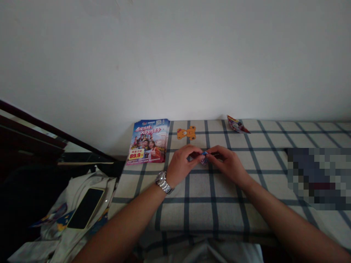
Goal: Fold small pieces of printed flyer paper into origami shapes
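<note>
Both hands pinch one small piece of folded paper (203, 160), blue at the top with a pink and white pattern below, over the checked cloth (197, 190). My left hand (182, 162), with a steel watch on its wrist, grips it from the left between thumb and forefinger. From the other side, my right hand (229, 162) pinches its upper right edge. The paper's exact shape is partly hidden by the fingertips. Just beyond my left hand lies a flat orange bear cut-out (186, 133).
A stack of printed flyers (149, 142) lies at the cloth's back left. Near the wall sits a folded printed paper piece (237, 125). To the lower left, a phone (86, 209) rests on white fabric (61, 233). A blurred-out patch (320, 179) covers something at right.
</note>
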A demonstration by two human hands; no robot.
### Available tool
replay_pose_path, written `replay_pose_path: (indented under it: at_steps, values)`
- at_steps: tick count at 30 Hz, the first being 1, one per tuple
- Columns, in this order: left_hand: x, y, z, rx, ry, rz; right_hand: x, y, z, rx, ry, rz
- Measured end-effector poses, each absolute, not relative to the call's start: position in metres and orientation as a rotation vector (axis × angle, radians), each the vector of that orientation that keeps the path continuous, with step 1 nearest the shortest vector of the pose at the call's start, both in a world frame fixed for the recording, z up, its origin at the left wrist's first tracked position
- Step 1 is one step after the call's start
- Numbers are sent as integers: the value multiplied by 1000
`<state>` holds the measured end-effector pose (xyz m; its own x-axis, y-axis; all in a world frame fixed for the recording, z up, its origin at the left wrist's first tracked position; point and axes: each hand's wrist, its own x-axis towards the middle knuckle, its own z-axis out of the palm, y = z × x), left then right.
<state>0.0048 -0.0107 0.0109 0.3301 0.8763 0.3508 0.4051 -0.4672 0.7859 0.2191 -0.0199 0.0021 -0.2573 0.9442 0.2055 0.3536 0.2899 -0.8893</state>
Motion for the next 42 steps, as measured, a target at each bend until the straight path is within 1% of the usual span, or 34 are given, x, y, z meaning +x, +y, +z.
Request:
replay_pose_path:
  at_steps: [14, 20, 33, 39, 42]
  values:
    - [4, -6, 4, 1775, 1053, 1152, 220, -16, 3, -1149, -1611, 1040]
    - [-1, 1, -1, 1719, 1066, 1176, 224, -11, 2, -1173, -1576, 1008]
    - [-12, 9, 2, 1941, 1254, 1075, 237, -1, -6, -1416, -1756, 773]
    - [-13, 7, 6, 2196, 1225, 982, 237, -3, -5, -1443, -1802, 724]
    - [-12, 6, 7, 2226, 1250, 949, 236, -4, -4, -1425, -1856, 658]
